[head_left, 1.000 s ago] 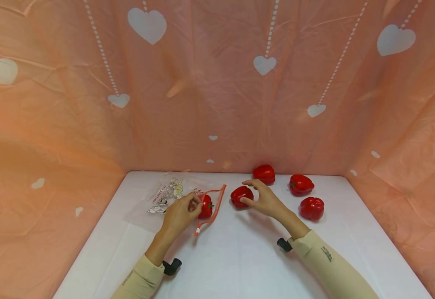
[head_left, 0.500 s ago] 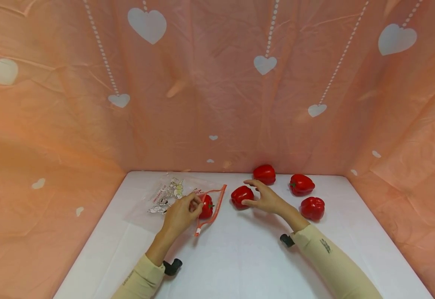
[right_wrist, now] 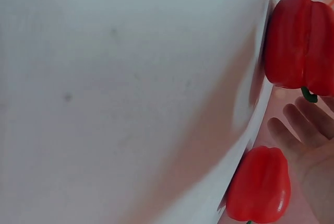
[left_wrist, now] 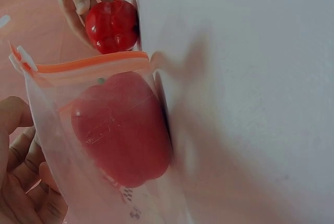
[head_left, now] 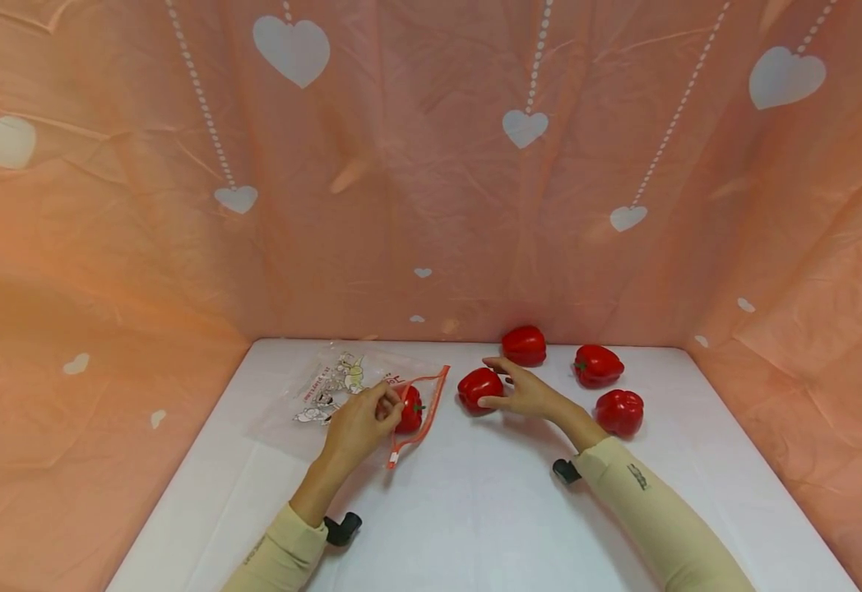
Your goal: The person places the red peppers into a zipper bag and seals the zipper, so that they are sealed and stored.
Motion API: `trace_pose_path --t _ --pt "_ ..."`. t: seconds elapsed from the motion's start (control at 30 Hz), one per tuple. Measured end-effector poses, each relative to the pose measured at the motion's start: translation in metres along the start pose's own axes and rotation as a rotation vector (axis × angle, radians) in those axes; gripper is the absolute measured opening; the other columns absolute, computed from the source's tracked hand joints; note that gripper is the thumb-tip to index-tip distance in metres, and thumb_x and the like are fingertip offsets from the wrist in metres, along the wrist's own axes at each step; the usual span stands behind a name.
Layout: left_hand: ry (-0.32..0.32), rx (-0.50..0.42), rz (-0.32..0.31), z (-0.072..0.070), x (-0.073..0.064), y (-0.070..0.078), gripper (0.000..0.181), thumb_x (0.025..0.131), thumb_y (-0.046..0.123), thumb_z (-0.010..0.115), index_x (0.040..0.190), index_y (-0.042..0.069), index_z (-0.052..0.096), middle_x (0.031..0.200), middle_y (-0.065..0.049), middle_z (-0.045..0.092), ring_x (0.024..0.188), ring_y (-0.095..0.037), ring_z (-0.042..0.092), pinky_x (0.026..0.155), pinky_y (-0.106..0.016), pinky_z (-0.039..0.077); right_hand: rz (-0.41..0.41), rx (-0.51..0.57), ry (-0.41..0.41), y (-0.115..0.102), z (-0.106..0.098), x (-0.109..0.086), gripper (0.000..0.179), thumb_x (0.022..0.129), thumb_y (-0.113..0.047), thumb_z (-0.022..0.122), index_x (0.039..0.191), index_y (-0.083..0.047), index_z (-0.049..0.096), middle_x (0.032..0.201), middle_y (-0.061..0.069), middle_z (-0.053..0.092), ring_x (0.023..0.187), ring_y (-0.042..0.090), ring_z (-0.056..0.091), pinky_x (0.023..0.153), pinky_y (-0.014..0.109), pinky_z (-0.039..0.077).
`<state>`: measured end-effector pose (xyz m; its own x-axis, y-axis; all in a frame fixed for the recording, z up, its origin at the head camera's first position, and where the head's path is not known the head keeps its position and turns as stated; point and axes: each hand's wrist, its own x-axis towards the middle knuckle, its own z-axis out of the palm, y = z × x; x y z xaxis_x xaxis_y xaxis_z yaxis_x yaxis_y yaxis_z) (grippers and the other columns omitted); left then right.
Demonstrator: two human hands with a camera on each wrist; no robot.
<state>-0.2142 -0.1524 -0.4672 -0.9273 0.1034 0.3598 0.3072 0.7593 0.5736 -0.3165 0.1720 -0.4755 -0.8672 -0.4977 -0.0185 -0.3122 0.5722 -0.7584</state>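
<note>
On the left of the table lies a clear zip bag [head_left: 342, 386] printed with cartoon figures, its mouth trimmed by an orange zip. A red bell pepper [head_left: 408, 409] sits inside near the mouth, seen through the plastic in the left wrist view [left_wrist: 125, 130]. My left hand [head_left: 360, 423] pinches the upper side of the bag beside that pepper, holding the mouth apart. My right hand [head_left: 523, 392] is spread at another red bell pepper [head_left: 479, 390] right of the mouth, thumb in front and fingers behind. In the right wrist view its fingers [right_wrist: 297, 125] are loosely extended.
Three more red bell peppers stand to the right: one by the back edge [head_left: 524, 345], one beyond the right wrist [head_left: 597, 366] and one closer to the sleeve [head_left: 619, 413]. An orange curtain [head_left: 431, 205] with hearts surrounds the white table [head_left: 461, 510].
The right hand and forearm have shifted only slightly, staying at the same pepper. The left hand, bag and peppers look unchanged.
</note>
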Motion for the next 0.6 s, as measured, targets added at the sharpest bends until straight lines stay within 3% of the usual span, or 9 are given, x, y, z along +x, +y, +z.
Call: trace_pose_path --t 0.47,0.6 --pt "-0.021 -0.006 -0.018 -0.0008 -0.0004 0.0002 0.012 0.096 0.023 0.078 0.098 0.013 0.072 0.080 0.008 0.066 0.071 -0.009 0.055 0.058 -0.030 0.048 0.058 0.040 -0.019 0.0041 0.0038 -0.0026 0.087 0.092 -0.033 0.086 0.163 -0.014 0.040 0.154 0.016 0.052 0.143 0.040 0.048 0.112 0.052 0.050" --pt "-0.014 -0.005 -0.016 -0.0010 0.0001 0.0000 0.009 0.096 0.021 0.078 0.097 0.014 0.072 0.080 0.008 0.067 0.071 -0.009 0.056 0.058 -0.029 0.048 0.027 0.022 -0.017 0.0039 0.0033 -0.0044 0.085 0.093 -0.026 0.086 0.162 -0.011 0.039 0.153 0.018 0.053 0.142 0.042 0.050 0.113 0.053 0.049"
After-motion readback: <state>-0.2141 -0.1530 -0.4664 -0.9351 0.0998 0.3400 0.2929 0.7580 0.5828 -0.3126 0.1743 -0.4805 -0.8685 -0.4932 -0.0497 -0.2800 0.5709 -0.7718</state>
